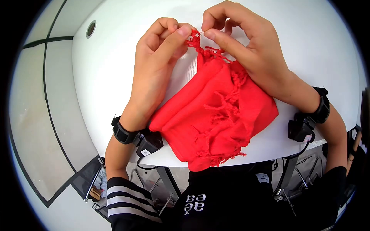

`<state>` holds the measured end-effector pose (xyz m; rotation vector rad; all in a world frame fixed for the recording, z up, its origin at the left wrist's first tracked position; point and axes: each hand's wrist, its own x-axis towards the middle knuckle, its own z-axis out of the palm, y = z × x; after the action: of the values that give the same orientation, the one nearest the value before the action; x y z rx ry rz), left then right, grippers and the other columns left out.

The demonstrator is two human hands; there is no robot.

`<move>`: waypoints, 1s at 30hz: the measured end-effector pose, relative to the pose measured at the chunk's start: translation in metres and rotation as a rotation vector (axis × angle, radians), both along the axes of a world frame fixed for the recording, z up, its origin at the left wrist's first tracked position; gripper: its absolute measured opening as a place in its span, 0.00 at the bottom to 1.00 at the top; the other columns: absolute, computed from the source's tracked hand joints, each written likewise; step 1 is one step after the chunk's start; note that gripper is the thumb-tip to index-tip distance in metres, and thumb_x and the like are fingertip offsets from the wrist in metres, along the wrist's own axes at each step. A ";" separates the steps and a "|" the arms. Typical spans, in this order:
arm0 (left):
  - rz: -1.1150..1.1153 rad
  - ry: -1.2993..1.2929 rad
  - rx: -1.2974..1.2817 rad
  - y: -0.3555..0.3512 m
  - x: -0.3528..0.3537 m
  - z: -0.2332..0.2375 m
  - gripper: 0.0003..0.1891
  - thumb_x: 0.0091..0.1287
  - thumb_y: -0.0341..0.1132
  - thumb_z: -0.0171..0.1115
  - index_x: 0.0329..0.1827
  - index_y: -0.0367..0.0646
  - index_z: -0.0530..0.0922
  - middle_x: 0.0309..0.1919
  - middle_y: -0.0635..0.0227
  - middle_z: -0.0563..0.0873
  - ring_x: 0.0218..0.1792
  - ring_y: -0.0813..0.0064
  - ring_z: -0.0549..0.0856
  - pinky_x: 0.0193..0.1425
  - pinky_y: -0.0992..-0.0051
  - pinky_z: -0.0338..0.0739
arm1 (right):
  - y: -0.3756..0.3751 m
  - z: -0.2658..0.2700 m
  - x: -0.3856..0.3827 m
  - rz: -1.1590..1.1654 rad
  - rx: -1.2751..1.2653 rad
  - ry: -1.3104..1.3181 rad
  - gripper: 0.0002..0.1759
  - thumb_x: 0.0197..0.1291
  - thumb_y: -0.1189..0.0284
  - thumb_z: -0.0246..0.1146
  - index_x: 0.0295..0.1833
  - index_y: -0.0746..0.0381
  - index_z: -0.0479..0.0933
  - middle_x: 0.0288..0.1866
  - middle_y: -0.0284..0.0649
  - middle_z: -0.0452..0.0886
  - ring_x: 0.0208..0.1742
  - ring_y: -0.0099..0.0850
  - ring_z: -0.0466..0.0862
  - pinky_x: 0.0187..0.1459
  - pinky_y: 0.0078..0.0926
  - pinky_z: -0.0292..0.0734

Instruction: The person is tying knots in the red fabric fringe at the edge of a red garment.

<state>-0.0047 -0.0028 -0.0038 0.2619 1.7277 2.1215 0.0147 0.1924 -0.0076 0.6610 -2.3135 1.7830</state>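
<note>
A red fringed scarf [216, 111] lies folded on the white table, its lower end hanging over the near edge. At the scarf's far end, my left hand [162, 46] pinches a lacy, knotted bit of red fringe [195, 39] between thumb and fingers. Just right of it, my right hand [246, 42] is closed in a pinch, thumb against forefinger. Between the two hands runs a thin, pale, needle-like sliver [202, 31], its end at my right fingertips. Whether it is a needle or a thread is too small to tell.
The white table [115, 69] has a round cable hole [91, 29] at the far left. Black wrist straps with boxy devices [149, 144] and cables sit on both my forearms. Metal legs show below the near edge, and a paneled partition [31, 96] stands at left.
</note>
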 end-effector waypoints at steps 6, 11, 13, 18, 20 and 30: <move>0.020 0.024 -0.046 0.003 0.002 0.002 0.06 0.70 0.33 0.60 0.39 0.46 0.71 0.40 0.73 0.83 0.32 0.88 0.70 0.41 0.86 0.67 | -0.001 0.001 0.002 -0.017 -0.070 0.001 0.06 0.60 0.76 0.63 0.42 0.63 0.74 0.38 0.38 0.79 0.39 0.29 0.78 0.42 0.24 0.73; 0.013 0.039 -0.070 0.002 0.001 0.001 0.06 0.70 0.32 0.60 0.39 0.45 0.71 0.39 0.72 0.84 0.34 0.88 0.72 0.42 0.85 0.68 | -0.003 0.009 0.006 -0.036 -0.060 0.037 0.10 0.58 0.77 0.64 0.44 0.63 0.72 0.37 0.39 0.79 0.38 0.27 0.78 0.42 0.23 0.73; -0.007 0.114 -0.107 0.002 0.001 0.000 0.06 0.70 0.32 0.60 0.39 0.45 0.71 0.39 0.70 0.85 0.35 0.87 0.75 0.43 0.84 0.69 | -0.002 0.006 0.003 -0.026 -0.009 0.058 0.11 0.58 0.77 0.65 0.44 0.63 0.72 0.38 0.38 0.79 0.37 0.28 0.78 0.41 0.23 0.73; -0.028 0.121 -0.108 0.000 0.002 0.001 0.06 0.70 0.33 0.61 0.39 0.45 0.70 0.40 0.69 0.85 0.37 0.86 0.77 0.45 0.83 0.70 | -0.003 0.006 0.003 -0.020 -0.001 0.003 0.09 0.58 0.77 0.65 0.42 0.63 0.72 0.36 0.39 0.78 0.35 0.28 0.78 0.39 0.23 0.74; -0.036 0.125 -0.120 0.000 0.001 0.001 0.07 0.70 0.33 0.61 0.39 0.45 0.70 0.40 0.69 0.86 0.37 0.86 0.77 0.45 0.83 0.70 | -0.003 0.008 0.004 0.002 -0.056 -0.017 0.09 0.58 0.78 0.65 0.42 0.63 0.72 0.35 0.39 0.78 0.35 0.28 0.78 0.39 0.23 0.74; 0.023 0.104 -0.107 0.002 0.003 0.001 0.07 0.70 0.32 0.61 0.40 0.44 0.70 0.39 0.70 0.84 0.38 0.86 0.76 0.45 0.83 0.70 | -0.003 -0.003 0.000 0.039 -0.069 -0.018 0.07 0.58 0.80 0.61 0.42 0.64 0.72 0.36 0.40 0.78 0.36 0.29 0.79 0.39 0.23 0.75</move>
<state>-0.0022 -0.0003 -0.0026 0.3296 1.9051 2.0559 0.0148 0.1897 -0.0102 0.6863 -2.2542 1.8841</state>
